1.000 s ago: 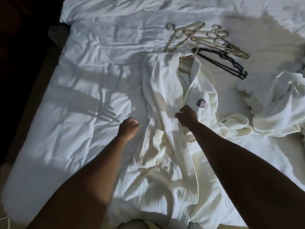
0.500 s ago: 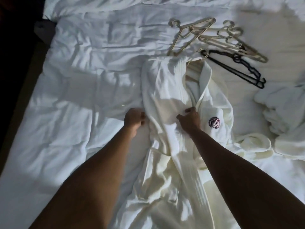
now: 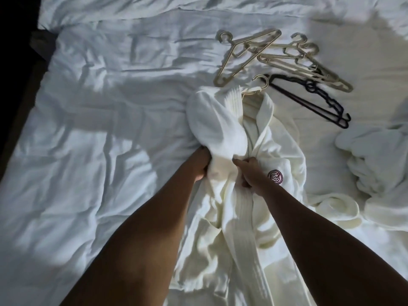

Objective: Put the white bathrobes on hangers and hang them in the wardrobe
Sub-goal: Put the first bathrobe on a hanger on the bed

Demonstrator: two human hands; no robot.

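A white bathrobe (image 3: pixel 223 129) with a dark round emblem lies lengthwise on the bed (image 3: pixel 99 151). A beige hanger (image 3: pixel 261 83) sits inside its collar, only the hook showing. My left hand (image 3: pixel 198 164) grips the robe's left front panel, bunching it. My right hand (image 3: pixel 251 173) grips the front lapel band beside the emblem. A second white bathrobe (image 3: pixel 379 164) lies crumpled at the right edge. The wardrobe is out of view.
Several beige hangers (image 3: pixel 284 58) and a black hanger (image 3: pixel 318 100) lie in a loose pile beyond the robe's collar. A rolled white belt or cuff (image 3: pixel 337 206) lies right of the robe. The bed's left edge drops into dark floor (image 3: pixel 13 107).
Both hands have closed in on the robe's front and drawn the left panel together toward the middle. The view has shifted nearer to the robe.
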